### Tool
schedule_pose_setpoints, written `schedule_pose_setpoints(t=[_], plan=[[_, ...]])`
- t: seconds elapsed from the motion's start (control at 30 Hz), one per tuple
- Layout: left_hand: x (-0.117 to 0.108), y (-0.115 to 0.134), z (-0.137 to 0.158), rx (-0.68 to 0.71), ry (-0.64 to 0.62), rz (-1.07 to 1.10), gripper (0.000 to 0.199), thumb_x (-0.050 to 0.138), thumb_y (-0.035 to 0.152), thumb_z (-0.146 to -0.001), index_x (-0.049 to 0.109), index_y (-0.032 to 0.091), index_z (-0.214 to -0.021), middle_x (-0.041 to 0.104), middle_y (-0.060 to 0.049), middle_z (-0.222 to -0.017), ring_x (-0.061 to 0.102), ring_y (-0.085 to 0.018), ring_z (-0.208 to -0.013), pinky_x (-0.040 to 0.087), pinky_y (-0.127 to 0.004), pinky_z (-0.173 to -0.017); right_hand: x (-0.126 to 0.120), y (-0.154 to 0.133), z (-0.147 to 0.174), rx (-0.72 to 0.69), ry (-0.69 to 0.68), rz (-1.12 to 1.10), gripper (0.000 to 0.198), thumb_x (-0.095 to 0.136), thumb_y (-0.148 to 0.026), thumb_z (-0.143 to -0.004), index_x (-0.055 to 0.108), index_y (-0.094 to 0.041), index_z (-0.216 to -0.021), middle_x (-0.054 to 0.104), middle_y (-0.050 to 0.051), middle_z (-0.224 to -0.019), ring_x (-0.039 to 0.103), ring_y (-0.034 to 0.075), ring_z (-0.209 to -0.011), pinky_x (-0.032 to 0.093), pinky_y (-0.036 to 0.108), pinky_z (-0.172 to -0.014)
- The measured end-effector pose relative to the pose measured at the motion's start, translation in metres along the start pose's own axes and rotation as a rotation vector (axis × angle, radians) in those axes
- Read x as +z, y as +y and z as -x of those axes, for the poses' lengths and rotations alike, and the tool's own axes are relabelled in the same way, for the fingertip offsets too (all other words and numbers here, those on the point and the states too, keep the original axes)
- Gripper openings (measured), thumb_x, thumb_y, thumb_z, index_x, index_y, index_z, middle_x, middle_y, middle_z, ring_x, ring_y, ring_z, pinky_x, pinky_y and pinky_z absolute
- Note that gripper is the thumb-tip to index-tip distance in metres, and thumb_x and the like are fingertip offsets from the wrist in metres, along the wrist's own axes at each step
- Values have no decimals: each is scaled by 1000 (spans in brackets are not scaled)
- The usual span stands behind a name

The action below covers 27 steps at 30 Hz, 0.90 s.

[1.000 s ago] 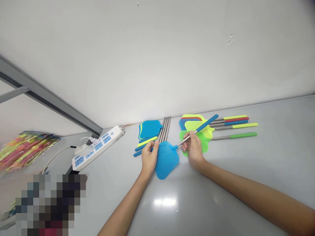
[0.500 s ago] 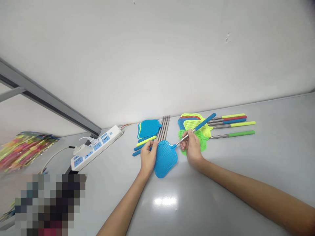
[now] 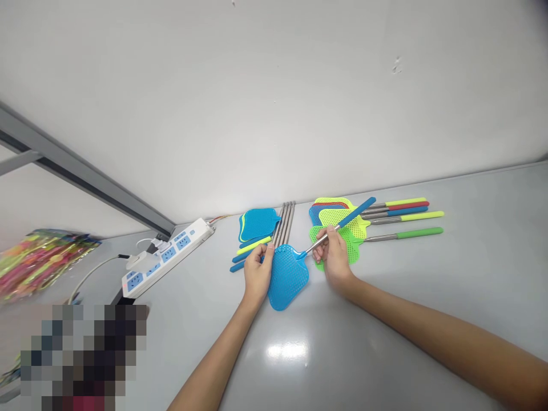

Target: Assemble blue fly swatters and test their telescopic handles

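Over a green swatter (image 3: 353, 250) (partly hidden), the right hand (image 3: 336, 264) grips a blue swatter (image 3: 289, 278), left hand (image 3: 258, 275) pinching its edge.

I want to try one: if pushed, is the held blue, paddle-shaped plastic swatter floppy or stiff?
Its flat blue plastic head probably bends and feels light, being thin and full of holes. The shiny metal rod looks straight, so is probably stiffer.
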State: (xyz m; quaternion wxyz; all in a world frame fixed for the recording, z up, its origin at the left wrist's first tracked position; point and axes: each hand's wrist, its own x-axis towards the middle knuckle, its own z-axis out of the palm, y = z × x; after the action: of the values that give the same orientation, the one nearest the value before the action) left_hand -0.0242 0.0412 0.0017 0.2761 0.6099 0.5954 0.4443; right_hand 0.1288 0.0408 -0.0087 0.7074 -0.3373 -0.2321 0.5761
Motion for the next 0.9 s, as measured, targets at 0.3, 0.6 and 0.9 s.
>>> schedule_pose_setpoints(t=[0.3, 0.6, 0.9], plan=[[0, 1, 1, -14, 6, 3, 31, 44, 41, -77, 41, 18, -57, 38, 4, -56, 36, -10, -54, 31, -20, -52, 0, -1, 0, 12, 22, 11, 33, 44, -50, -76, 46, -19, -64, 32, -8, -35, 31, 7, -29, 28, 17, -30], [0, 1, 1, 1, -10, 5, 31, 43, 40, -78, 40, 18, -57, 38, 4, -56, 37, -10, -54, 31, -20, -52, 1, -1, 0, 12, 17, -3, 33, 44, -49, -76, 46, -19, -63, 33, -8, -34, 32, 6, -29, 29, 17, -31], [0, 1, 1, -9, -8, 4, 31, 43, 41, -78, 40, 18, -57, 39, 4, -56, 37, -10, -54, 30, -20, -52, 1, -1, 0, 13, 19, 7, 33, 44, -49, -76, 46, -19, -63, 33, -8, -34, 32, 7, -29, 29, 17, -31]])
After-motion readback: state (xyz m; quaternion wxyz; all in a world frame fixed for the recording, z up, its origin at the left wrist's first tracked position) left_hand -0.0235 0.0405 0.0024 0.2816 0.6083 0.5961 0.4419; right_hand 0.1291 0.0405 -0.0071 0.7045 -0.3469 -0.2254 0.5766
